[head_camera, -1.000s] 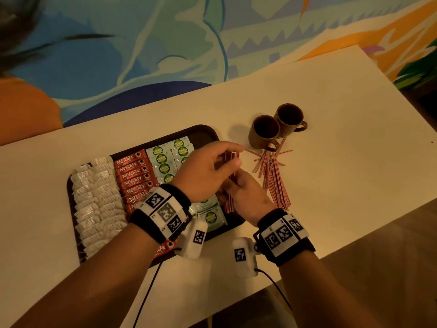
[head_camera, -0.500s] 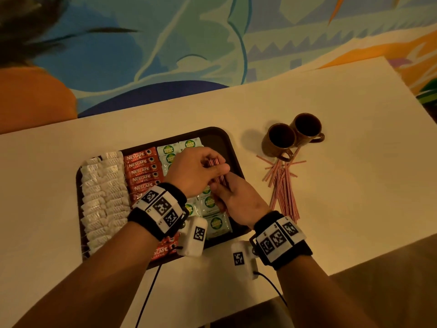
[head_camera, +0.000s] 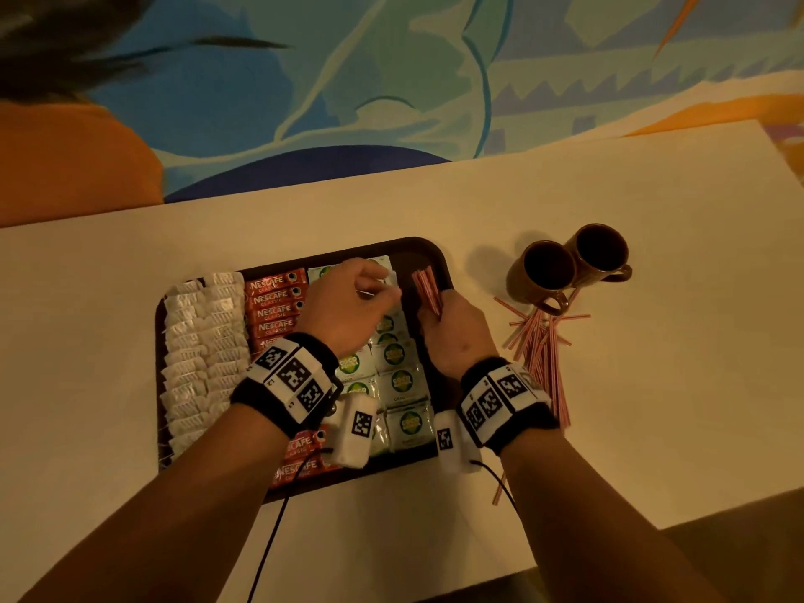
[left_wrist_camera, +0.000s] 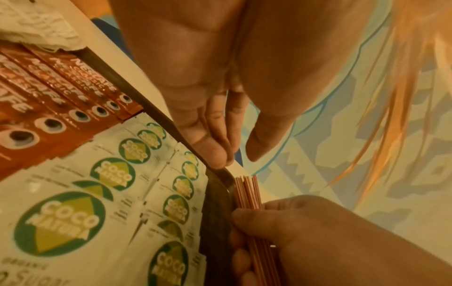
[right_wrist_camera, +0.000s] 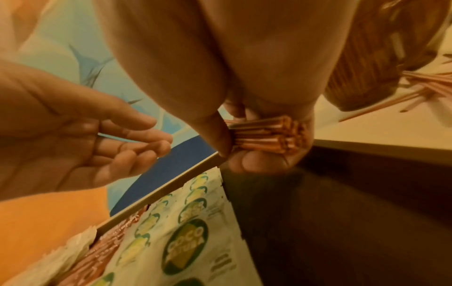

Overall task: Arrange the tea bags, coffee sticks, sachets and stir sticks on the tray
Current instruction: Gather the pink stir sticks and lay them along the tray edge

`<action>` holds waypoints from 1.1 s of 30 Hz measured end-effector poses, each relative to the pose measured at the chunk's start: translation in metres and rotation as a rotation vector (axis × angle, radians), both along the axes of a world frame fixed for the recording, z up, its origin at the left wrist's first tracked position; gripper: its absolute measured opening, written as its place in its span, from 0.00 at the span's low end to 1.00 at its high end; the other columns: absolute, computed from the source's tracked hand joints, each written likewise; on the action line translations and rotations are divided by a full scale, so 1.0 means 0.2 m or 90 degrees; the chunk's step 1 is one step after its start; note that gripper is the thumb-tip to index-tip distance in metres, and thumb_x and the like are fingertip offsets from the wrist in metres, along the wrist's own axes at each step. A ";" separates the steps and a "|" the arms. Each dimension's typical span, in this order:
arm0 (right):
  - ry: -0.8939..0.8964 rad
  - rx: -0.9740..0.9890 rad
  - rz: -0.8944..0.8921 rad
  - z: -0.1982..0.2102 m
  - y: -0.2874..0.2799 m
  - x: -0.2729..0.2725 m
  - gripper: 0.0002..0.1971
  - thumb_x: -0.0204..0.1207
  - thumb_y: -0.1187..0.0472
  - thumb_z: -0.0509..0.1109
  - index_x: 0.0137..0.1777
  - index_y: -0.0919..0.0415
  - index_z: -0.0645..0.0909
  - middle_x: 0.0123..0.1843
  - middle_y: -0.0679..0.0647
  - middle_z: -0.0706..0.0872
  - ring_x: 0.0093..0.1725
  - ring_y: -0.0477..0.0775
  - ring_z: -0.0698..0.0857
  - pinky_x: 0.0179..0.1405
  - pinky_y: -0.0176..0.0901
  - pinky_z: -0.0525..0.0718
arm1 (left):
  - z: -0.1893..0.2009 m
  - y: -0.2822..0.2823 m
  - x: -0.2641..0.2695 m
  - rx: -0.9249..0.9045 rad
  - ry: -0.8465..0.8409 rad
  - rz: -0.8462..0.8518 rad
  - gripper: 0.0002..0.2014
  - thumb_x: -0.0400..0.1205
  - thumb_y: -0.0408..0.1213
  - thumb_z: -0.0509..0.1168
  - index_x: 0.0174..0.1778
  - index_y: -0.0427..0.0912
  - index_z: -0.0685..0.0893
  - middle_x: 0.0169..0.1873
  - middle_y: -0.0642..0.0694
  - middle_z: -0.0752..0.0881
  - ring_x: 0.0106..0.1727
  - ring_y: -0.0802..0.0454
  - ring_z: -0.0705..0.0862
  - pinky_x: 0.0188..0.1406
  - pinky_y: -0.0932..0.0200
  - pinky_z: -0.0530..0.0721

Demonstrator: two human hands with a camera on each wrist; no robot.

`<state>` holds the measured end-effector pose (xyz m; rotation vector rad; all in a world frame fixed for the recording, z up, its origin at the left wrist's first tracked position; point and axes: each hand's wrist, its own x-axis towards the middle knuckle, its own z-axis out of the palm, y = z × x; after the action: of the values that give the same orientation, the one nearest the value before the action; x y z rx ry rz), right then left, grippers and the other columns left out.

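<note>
Right hand [head_camera: 457, 328] pinches a bundle of stir sticks [head_camera: 427, 288], thumb and curled fingers clamped round its near half, far ends fanning slightly over the bare strip at the tray's [head_camera: 439, 258] right edge, near the far-right corner. Left hand [head_camera: 348, 306] hovers just beside it over the Coco Natura sachets [head_camera: 402, 383], fingers loosely extended and close together, holding nothing.

Step in hand, by my read: lay the bundle into that empty right-edge strip. To do it well: keep the sticks parallel to the tray's long right rim, lower them flat, and let the left fingertips square the far ends before the right hand lets go, else they splay. Don't nudge the sachet column alongside.

Tea bags [head_camera: 204, 354] fill the left edge, Nescafe coffee sticks [head_camera: 274, 302] next to them. Loose stir sticks [head_camera: 541, 346] lie on the desk right of the tray, by two brown mugs [head_camera: 565, 267]; those look left to gather.
</note>
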<state>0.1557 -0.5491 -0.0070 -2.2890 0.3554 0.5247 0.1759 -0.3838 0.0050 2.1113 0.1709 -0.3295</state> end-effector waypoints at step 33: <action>-0.018 -0.132 0.031 0.08 0.03 0.10 0.10 0.83 0.65 0.65 0.58 0.61 0.85 0.54 0.63 0.88 0.54 0.67 0.88 0.54 0.53 0.89 | -0.11 -0.22 0.10 0.119 0.074 -0.159 0.10 0.82 0.38 0.63 0.46 0.48 0.92 0.42 0.51 0.91 0.44 0.51 0.87 0.38 0.58 0.82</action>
<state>0.1752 -0.5431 0.0098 -2.5075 0.3559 0.4994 0.1949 -0.4270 -0.0175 2.3037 0.0053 -0.6051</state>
